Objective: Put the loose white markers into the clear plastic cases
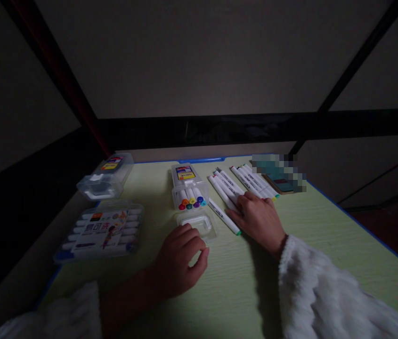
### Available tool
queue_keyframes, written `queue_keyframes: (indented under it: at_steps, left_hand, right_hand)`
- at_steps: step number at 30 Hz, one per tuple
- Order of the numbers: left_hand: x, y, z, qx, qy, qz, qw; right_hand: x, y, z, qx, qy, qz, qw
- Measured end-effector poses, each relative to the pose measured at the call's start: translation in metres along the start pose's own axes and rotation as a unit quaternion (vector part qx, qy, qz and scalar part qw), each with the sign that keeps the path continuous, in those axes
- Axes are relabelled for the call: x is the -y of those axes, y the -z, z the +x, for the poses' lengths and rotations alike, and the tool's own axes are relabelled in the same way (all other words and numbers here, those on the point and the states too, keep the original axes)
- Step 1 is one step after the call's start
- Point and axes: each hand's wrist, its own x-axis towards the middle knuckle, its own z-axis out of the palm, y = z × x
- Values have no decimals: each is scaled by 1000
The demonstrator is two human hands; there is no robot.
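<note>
My left hand (182,261) is curled near the open flap (202,225) of a clear plastic marker case (185,181). Thumb and index finger meet in a loop, with nothing visible in it. The case lies flat, showing several white markers with coloured ends (191,197). My right hand (260,219) reaches over loose white markers, its bent fingers closed at the near end of one marker (225,192); the fingertips are partly hidden. Just left of that hand, a green-ended marker (224,216) lies on the table.
More loose markers (251,181) lie in a row at the back right, beside a partly pixelated flat item (280,176). To the left are a clear case (110,176) and a labelled marker box (103,230). The pale green table (227,292) has a blue edge.
</note>
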Motion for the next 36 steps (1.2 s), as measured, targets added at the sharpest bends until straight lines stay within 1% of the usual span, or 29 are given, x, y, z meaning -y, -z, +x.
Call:
queue_keyframes:
  at_steps: [13, 21, 26, 32, 36]
  left_hand:
    - [0, 0, 0, 8, -2, 4, 1000]
    - [0, 0, 0, 9, -5, -4, 1000]
    - [-1, 1, 1, 8, -2, 2, 1000]
    - [-1, 2, 1, 6, -1, 4, 1000]
    - [-1, 1, 0, 9, 1, 3, 1000]
  right_hand:
    - [5, 2, 1, 11, 12, 6, 1000]
    - [4, 1, 1, -18, 7, 36, 999]
    - [3, -2, 2, -27, 1, 27, 999]
    - [1, -3, 1, -64, 9, 31, 997]
    - [1, -4, 2, -63, 5, 48, 997]
